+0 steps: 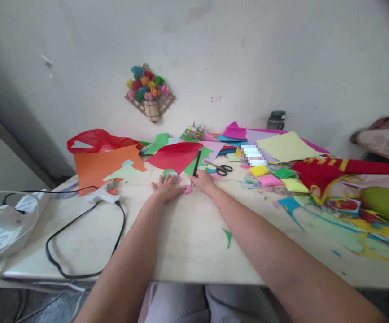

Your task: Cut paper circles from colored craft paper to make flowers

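Observation:
My left hand (168, 188) lies flat on the table with its fingers spread. Its thumb side touches a small pink paper piece (188, 190). Green and lilac paper cut-outs lie at its fingertips, partly covered. My right hand (203, 180) is closed around a slim black pencil (197, 162), whose lower end points down at the pink piece. Whether it is a pencil or a pen is hard to tell at this size. Black-handled scissors (223, 169) rest just beyond my right hand. Red paper (176, 157) and green paper (192, 167) lie behind both hands.
At left are an orange sheet (105, 166), a white glue gun (104, 195) with a looping black cord, and a power strip (15, 224). Clay packets (271, 180), paper scraps, a red cloth (329, 175) and a green fruit (386, 205) crowd the right. A bottle (276, 120) stands behind.

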The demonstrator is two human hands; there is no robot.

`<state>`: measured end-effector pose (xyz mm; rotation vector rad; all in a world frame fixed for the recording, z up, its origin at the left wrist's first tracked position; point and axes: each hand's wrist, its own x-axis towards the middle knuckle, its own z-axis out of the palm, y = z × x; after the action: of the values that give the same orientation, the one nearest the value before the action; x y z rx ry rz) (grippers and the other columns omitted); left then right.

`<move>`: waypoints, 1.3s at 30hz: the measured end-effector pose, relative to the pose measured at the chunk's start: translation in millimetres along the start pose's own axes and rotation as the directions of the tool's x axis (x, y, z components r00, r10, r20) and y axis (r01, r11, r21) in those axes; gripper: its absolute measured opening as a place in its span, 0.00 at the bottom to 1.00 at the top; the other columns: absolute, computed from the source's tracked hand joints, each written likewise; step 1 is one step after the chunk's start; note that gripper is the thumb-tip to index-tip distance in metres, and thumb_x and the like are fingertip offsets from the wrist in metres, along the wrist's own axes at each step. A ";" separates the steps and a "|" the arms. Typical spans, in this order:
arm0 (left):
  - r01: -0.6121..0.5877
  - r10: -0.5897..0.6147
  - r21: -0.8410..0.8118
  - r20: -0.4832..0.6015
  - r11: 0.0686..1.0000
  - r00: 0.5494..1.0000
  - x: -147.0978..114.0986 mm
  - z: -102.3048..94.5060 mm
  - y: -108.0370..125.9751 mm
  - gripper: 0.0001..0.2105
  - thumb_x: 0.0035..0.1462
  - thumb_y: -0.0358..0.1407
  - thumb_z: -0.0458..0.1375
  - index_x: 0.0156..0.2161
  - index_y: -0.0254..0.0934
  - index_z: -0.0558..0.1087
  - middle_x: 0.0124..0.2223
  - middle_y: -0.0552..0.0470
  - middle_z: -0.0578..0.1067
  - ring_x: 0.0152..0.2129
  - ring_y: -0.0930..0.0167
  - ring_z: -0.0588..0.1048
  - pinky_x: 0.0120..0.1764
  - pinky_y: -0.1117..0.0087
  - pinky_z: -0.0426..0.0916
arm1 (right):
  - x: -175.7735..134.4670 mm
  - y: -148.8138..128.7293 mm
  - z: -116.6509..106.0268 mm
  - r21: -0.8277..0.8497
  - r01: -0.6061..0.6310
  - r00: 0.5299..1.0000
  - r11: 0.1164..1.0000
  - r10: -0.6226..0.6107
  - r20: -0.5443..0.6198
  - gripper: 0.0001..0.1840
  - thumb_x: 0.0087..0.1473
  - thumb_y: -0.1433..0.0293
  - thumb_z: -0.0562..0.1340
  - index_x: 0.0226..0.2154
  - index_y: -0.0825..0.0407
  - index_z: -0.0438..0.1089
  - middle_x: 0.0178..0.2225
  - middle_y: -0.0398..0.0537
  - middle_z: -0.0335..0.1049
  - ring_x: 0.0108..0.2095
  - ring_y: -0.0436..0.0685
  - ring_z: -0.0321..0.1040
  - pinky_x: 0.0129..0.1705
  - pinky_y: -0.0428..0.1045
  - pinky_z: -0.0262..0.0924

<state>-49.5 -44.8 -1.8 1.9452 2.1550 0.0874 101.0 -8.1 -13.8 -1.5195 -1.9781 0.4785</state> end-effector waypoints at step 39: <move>-0.006 0.006 0.008 -0.018 1.000 1.000 4.0 2.4 -3.4 0.38 0.45 0.58 0.45 0.61 0.48 0.44 0.65 0.53 0.39 0.60 0.58 0.33 0.54 0.43 0.31 | 0.6 5.6 0.2 0.188 0.047 0.995 0.981 -0.063 0.078 0.10 0.44 0.64 0.59 0.21 0.55 0.68 0.18 0.42 0.65 0.22 0.49 0.61 0.25 0.43 0.53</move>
<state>-52.6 -41.5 -5.4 1.9625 2.1641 0.0971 104.9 -5.9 -17.2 -1.3451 -1.9721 0.6940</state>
